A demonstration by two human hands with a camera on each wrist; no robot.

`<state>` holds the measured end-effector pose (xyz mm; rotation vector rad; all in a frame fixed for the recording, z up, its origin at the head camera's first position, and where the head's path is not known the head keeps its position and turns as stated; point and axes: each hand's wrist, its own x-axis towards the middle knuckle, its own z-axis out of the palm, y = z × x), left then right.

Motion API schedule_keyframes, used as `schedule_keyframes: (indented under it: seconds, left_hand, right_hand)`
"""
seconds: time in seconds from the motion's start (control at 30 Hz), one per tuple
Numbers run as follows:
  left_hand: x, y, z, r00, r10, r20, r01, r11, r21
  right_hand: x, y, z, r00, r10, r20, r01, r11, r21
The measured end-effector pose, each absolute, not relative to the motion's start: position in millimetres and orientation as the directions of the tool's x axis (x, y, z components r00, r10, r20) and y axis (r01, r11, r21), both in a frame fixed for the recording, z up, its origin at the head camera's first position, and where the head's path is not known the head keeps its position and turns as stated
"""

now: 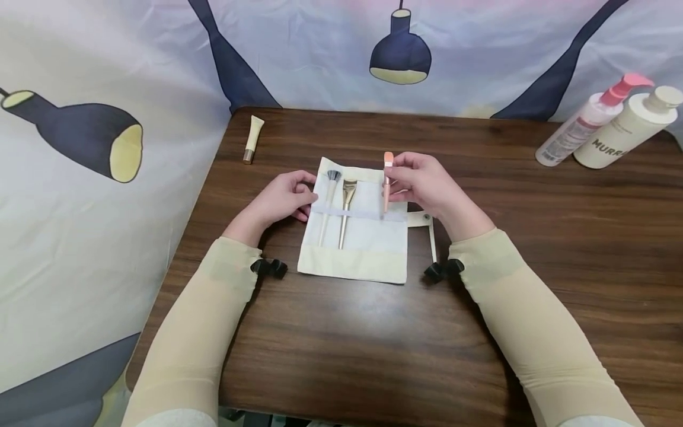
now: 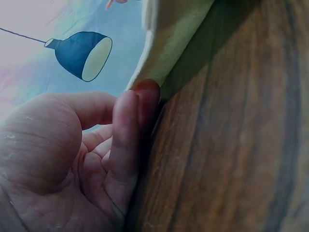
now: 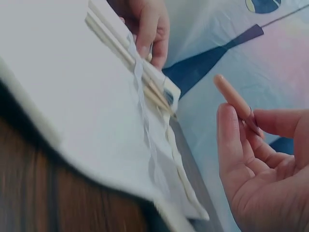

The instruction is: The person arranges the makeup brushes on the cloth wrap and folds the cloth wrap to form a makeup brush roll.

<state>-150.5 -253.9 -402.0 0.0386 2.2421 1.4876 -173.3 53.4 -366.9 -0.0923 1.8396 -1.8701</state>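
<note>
A cream cloth brush roll (image 1: 368,264) lies unfolded on the table. Its left edge is pinched between the thumb and fingers of my left hand (image 1: 285,196); the left wrist view shows that cloth edge (image 2: 161,53) raised off the wood. My right hand (image 1: 418,181) pinches a small pink makeup brush (image 1: 388,160) over the roll's right part, pink head pointing away from me. In the right wrist view the brush (image 3: 231,94) is held clear of the cloth. A dark-bristled brush (image 1: 334,176) and a gold-handled brush (image 1: 349,190) sit under the roll's elastic band.
A strap with a snap (image 1: 418,219) sticks out from the roll's right side. Far left on the wooden table (image 1: 347,344) lies a cream tube (image 1: 254,136). A pink pump bottle (image 1: 578,124) and a white bottle (image 1: 626,130) stand at the back right, before a printed curtain (image 1: 320,53).
</note>
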Motion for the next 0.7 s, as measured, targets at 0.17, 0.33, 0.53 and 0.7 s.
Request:
schedule_keyframes:
  seconds: [0.17,0.33,0.53,0.7]
  left_hand:
    - [-151,-253,-403,-0.908,0.263,-0.326,-0.194,0.427,0.883]
    - [-151,-253,-403,-0.899,0.276,-0.339,-0.201,0.429,0.881]
    - [-151,-254,-403,-0.907,0.273,-0.322,-0.189,0.419,0.888]
    - [-151,-256,-405,-0.900,0.280,-0.334,-0.205,0.406,0.891]
  right_hand:
    - [-173,40,-366,-0.886,-0.363,-0.290,0.296,0.040,-0.954]
    - [-173,30,-366,-0.881,-0.356,-0.311,0.311,0.058,-0.949]
    - [-175,21,-367,-0.889,-0.340,-0.308,0.290,0.104,-0.951]
    - [-177,19,-372,-0.880,-0.315,-0.354,0.333,0.122,-0.935]
